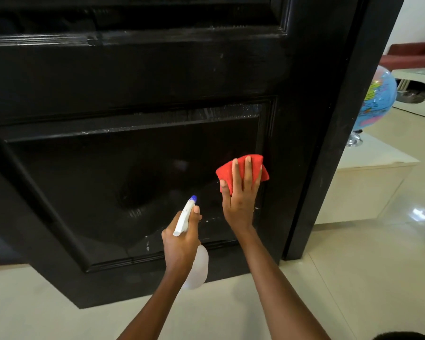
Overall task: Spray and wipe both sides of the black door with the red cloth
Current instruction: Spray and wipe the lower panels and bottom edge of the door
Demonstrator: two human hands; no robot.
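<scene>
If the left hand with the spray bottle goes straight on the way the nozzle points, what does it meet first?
Most likely the black door: the left hand aims the spray bottle at its lower panel, left of the red cloth. Nothing shows between, though depth is unclear.

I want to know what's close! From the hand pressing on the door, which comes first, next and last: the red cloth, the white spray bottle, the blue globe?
1. Red cloth: under the right hand.
2. White spray bottle with blue nozzle: just left, gripped by the left hand.
3. Blue globe: far right, beyond the black door.
</scene>
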